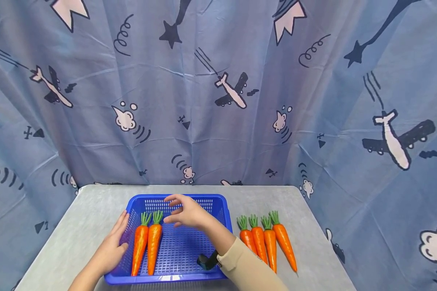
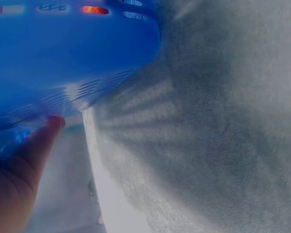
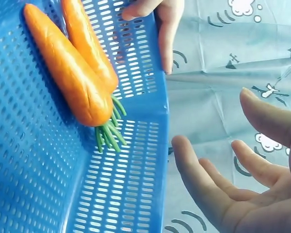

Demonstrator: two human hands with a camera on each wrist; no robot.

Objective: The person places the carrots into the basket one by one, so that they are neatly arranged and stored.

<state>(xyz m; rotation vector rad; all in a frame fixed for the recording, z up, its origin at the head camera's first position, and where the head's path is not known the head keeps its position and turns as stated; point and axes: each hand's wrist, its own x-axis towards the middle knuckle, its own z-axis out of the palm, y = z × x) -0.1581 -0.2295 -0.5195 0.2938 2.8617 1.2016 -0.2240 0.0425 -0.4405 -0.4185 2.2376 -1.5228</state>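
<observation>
A blue plastic basket point(image 1: 189, 258) with slotted walls stands on the table, and two carrots with green tops, a left one point(image 1: 140, 246) and a right one point(image 1: 154, 244), lie side by side in its left part. My left hand point(image 1: 111, 248) holds the basket's left wall, thumb on the inner side and fingers along the outside. Above the basket's far middle, to the right of those carrots, my right hand point(image 1: 189, 212) is held with fingers spread and loosely bent. Nothing is between its fingers in the right wrist view.
Several more carrots point(image 1: 270, 246) lie in a row on the grey table point(image 1: 320, 262) right of the basket, partly hidden by my right sleeve point(image 1: 249, 266). A patterned blue curtain point(image 1: 189, 141) hangs behind the table and along its sides.
</observation>
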